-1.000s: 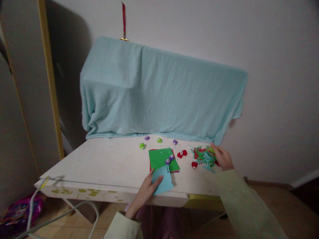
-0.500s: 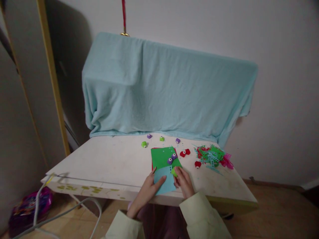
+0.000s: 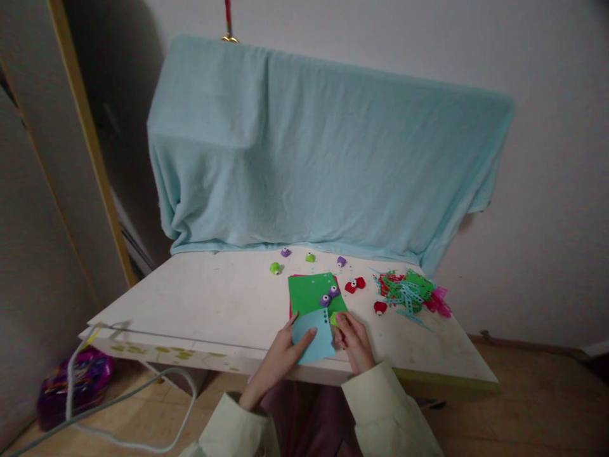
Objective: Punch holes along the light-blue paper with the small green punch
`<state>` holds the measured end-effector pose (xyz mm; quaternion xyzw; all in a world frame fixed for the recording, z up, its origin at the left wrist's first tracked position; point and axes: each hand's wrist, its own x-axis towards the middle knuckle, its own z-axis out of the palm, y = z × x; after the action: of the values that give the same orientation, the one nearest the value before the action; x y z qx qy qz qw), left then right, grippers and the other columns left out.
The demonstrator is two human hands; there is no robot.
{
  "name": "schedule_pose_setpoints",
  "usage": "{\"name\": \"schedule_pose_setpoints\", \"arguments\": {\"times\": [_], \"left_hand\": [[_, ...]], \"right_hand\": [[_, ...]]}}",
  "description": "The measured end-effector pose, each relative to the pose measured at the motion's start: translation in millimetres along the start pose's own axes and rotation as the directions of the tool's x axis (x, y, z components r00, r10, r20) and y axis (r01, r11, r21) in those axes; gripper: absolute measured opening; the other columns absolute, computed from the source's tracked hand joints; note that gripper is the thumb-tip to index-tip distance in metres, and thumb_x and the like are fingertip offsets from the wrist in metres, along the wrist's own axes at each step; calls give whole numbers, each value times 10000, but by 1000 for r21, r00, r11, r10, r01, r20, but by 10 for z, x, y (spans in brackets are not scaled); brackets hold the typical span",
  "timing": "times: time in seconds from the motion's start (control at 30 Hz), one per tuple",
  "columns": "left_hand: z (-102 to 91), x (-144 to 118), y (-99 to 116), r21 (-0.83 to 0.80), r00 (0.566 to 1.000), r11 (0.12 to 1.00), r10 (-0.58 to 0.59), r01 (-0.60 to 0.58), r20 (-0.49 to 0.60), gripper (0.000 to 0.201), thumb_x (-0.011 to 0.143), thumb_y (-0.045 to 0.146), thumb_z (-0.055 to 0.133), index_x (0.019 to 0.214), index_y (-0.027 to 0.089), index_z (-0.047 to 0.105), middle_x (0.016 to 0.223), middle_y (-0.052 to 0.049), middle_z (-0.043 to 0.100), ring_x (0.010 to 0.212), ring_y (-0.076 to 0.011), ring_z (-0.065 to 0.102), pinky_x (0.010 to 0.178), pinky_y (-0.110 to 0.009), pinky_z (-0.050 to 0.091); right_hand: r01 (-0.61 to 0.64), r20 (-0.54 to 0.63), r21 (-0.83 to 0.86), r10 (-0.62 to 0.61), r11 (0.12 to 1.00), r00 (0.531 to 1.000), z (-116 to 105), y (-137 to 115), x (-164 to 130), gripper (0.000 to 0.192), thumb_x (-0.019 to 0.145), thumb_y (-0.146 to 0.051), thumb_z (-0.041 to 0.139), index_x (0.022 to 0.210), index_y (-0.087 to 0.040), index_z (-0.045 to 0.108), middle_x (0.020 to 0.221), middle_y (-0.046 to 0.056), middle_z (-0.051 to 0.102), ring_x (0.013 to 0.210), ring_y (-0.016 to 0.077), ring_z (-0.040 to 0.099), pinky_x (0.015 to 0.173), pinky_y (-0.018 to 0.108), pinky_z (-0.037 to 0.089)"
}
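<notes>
Step in hand: judged from the pose, working the green punch along the right edge of the blue paper. The paper lies near the front edge of the bench, overlapping the near part of the green paper; a short row of holes runs by its far right corner.

For a clean result, hold the sheet flat and steady, seat its edge squarely in the punch, leave even spacing from the last hole, and press fully before drawing away. A skewed edge could tear the strip.

Fingers, left hand: closed on the paper's left side, thumb flat on top; those beneath are mostly hidden.

Fingers, right hand: pinched around the punch, with little gap. Whether the paper's edge sits inside the punch cannot be told.
</notes>
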<state>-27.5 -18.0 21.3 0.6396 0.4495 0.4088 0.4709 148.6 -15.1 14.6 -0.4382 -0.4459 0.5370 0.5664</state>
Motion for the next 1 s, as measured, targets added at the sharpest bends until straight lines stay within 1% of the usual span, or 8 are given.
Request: {"name": "schedule_pose_setpoints", "arguments": {"times": [0.13,0.27,0.4,0.53,0.67,0.87,0.93,1.0], "left_hand": [[4,-4,1,11,1000,1000,-13,13,2,481,814,545,482,952,119,658,869,-79,683,1043,-284,540,962,-374,392],[6,-6,1,18,1000,1000,1,-1,1,469,816,542,482,923,125,668,875,-80,683,1050,-285,538,972,-376,387],[12,1,0,42,999,998,45,-46,8,420,832,513,476,890,146,671,911,-64,688,1046,-274,540,1004,-379,368],[16,8,18,84,994,990,107,-109,27,375,863,466,454,861,155,664,957,-44,685,1062,-254,536,1065,-387,291],[11,6,48,99,991,986,130,-133,42,340,880,431,447,840,174,665,992,-24,683,1084,-242,531,1084,-376,258],[5,8,21,134,986,977,159,-164,51,317,886,412,455,930,184,671,1121,-15,646,1150,-247,498,1102,-378,222],[4,13,5,147,986,975,161,-167,52,314,888,410,455,930,183,667,1118,-14,648,1143,-247,508,1103,-382,220],[3,16,-5,151,984,973,168,-175,58,315,893,408,446,907,182,665,1068,-13,668,1130,-243,520,1101,-385,224]], "right_hand": [[-18,14,-33,19,999,1000,6,3,-6,330,795,-497,579,726,-184,500,492,-80,382,399,68,280,387,202,212],[-10,44,-65,13,998,999,8,-12,-11,316,793,-487,586,740,-183,519,479,-82,384,389,67,283,384,201,218],[-8,67,-121,16,993,998,9,-17,-22,285,779,-459,610,779,-182,547,473,-87,370,394,70,287,385,201,208],[5,94,-156,9,988,996,7,-18,-35,267,768,-435,629,770,-181,545,529,-78,353,427,71,301,386,197,185],[13,131,-168,10,986,991,4,-36,-50,258,763,-411,643,731,-185,521,557,-70,358,478,83,340,425,193,238],[30,163,-171,-2,985,987,-4,-49,-60,224,773,-383,643,801,-183,546,655,-39,470,584,112,438,520,208,329],[29,175,-169,1,985,985,-13,-29,-51,230,772,-384,645,812,-183,541,672,-35,478,603,117,447,538,212,341],[32,185,-169,0,985,983,-24,-2,-35,252,757,-391,661,807,-180,533,671,-36,473,606,118,446,541,213,343]]}}
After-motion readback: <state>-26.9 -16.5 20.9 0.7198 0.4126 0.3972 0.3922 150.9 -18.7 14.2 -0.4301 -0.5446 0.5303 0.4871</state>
